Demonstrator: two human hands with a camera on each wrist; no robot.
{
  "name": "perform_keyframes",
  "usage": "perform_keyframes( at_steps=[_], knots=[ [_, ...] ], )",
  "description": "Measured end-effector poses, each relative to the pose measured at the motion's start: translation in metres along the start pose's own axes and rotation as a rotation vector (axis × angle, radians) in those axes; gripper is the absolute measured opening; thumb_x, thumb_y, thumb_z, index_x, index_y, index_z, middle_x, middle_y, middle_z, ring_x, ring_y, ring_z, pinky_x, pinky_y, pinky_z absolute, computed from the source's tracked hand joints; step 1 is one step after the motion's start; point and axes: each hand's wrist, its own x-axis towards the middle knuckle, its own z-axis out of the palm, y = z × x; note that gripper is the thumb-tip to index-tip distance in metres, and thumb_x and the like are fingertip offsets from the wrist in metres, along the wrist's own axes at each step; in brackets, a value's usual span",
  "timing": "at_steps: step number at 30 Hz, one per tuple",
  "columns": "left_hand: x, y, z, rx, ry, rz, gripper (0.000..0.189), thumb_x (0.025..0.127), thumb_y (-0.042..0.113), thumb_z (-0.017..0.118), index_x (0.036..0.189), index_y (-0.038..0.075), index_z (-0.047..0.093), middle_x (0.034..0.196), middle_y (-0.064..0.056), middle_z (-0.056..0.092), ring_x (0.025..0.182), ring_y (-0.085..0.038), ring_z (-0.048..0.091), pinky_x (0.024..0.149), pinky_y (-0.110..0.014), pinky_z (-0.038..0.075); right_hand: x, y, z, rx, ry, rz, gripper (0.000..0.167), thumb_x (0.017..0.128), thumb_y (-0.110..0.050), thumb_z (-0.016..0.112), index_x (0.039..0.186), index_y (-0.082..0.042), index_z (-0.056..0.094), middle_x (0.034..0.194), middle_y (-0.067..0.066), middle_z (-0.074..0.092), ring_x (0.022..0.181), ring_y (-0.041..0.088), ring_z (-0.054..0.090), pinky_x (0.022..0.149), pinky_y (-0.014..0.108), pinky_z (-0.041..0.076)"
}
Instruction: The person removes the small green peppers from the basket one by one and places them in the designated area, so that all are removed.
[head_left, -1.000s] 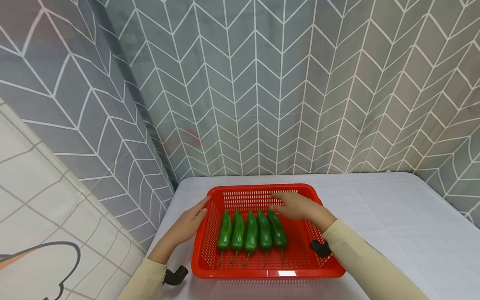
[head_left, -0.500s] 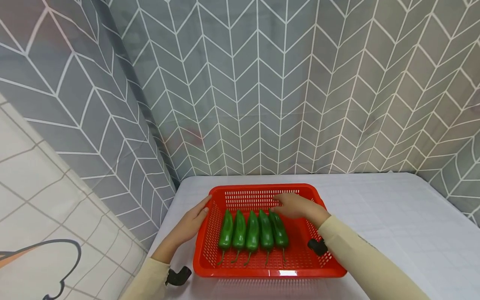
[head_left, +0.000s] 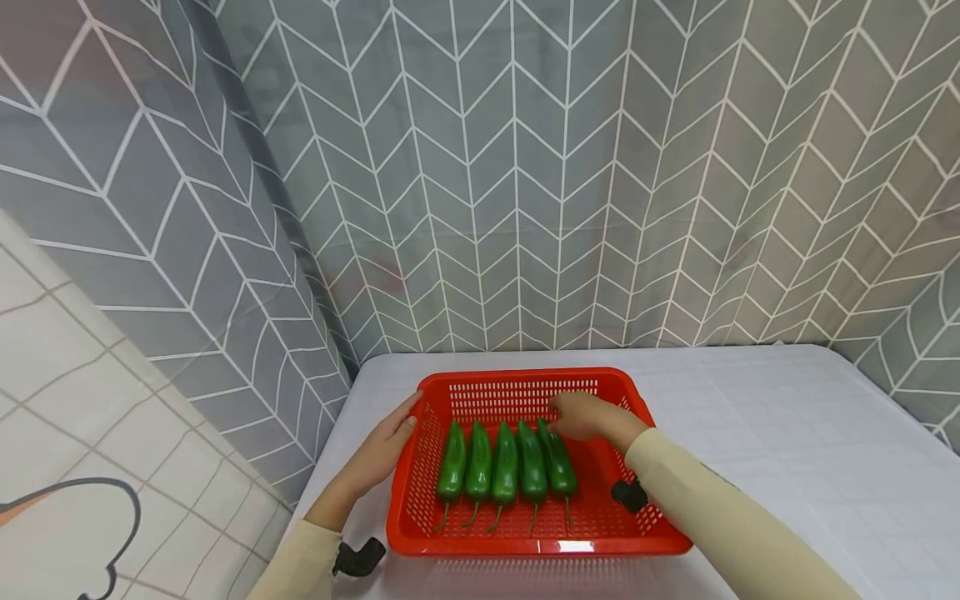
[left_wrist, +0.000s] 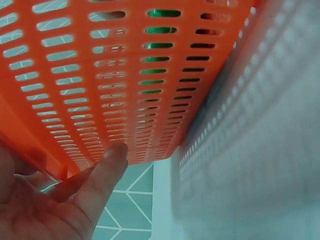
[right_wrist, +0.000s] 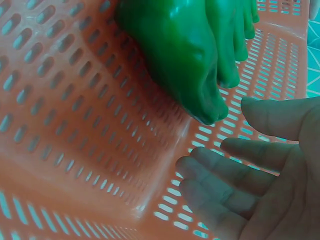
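In the head view, several long green peppers (head_left: 506, 467) lie side by side in a red perforated plastic basket (head_left: 536, 546), stems toward the near side. My left hand (head_left: 375, 454) rests at the basket's left rim with its fingers stretched out. Its fingertips lie against the outer wall in the left wrist view. Inside the basket, my right hand (head_left: 588, 417) is over the far end of the rightmost pepper (head_left: 561, 471). In the right wrist view, its loosely bent fingers and thumb stand apart near the pepper's tip (right_wrist: 212, 110), with a gap between.
The basket stands on a table with a white cloth (head_left: 757, 442). Grey patterned curtains (head_left: 540, 183) hang behind and at the left. A white tiled surface (head_left: 90, 400) lies at the far left. Dark wrist-worn pieces (head_left: 360, 557) show by both sleeves.
My right hand has moved slightly right and its fingers have drawn in near the rightmost pepper's tip. My left hand stays at the left rim. The peppers have not moved in the basket.
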Motion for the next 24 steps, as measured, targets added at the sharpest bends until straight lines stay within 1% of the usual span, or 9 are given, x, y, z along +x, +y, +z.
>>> perform_keyframes(
  at_steps=[4, 9, 19, 23, 24],
  knots=[
    [0.0009, 0.0004, 0.0009, -0.015, 0.004, -0.008, 0.054, 0.111, 0.019, 0.041, 0.161, 0.008, 0.027, 0.158, -0.018, 0.038, 0.134, -0.036, 0.051, 0.1, -0.04, 0.05, 0.0015, 0.0025, 0.0012, -0.005, 0.003, 0.018, 0.033, 0.091, -0.01, 0.073, 0.119, 0.007, 0.068, 0.117, 0.019, 0.068, 0.114, 0.038, 0.063, 0.101, 0.052, 0.05],
    [0.001, 0.0016, 0.0012, -0.027, 0.01, -0.015, 0.053, 0.111, 0.018, 0.04, 0.161, 0.008, 0.026, 0.159, -0.019, 0.038, 0.136, -0.037, 0.049, 0.101, -0.04, 0.049, 0.0027, 0.0044, 0.0023, 0.005, 0.001, 0.032, 0.034, 0.09, -0.009, 0.075, 0.119, 0.007, 0.068, 0.117, 0.019, 0.069, 0.113, 0.038, 0.063, 0.102, 0.052, 0.05],
    [0.0006, 0.003, 0.0001, -0.047, 0.007, -0.008, 0.053, 0.111, 0.019, 0.041, 0.161, 0.008, 0.027, 0.157, -0.019, 0.04, 0.134, -0.036, 0.051, 0.101, -0.041, 0.049, 0.0052, 0.0065, 0.0035, 0.001, -0.024, 0.064, 0.033, 0.09, -0.013, 0.076, 0.116, 0.006, 0.069, 0.111, 0.015, 0.07, 0.105, 0.033, 0.065, 0.098, 0.049, 0.052],
    [0.0006, 0.0028, -0.0006, -0.056, 0.001, -0.009, 0.054, 0.11, 0.02, 0.042, 0.161, 0.008, 0.027, 0.158, -0.018, 0.039, 0.136, -0.037, 0.049, 0.101, -0.042, 0.049, 0.0046, 0.0059, 0.0062, -0.006, -0.031, 0.063, 0.033, 0.09, -0.014, 0.076, 0.115, 0.006, 0.07, 0.111, 0.016, 0.07, 0.106, 0.034, 0.065, 0.098, 0.049, 0.053],
    [0.0005, 0.0026, -0.0006, -0.056, -0.001, -0.012, 0.054, 0.11, 0.02, 0.043, 0.161, 0.008, 0.027, 0.158, -0.018, 0.039, 0.138, -0.037, 0.047, 0.102, -0.042, 0.048, 0.0043, 0.0057, 0.0071, -0.008, -0.031, 0.061, 0.032, 0.09, -0.014, 0.076, 0.114, 0.006, 0.07, 0.109, 0.016, 0.07, 0.104, 0.034, 0.066, 0.097, 0.049, 0.053]
  ],
)
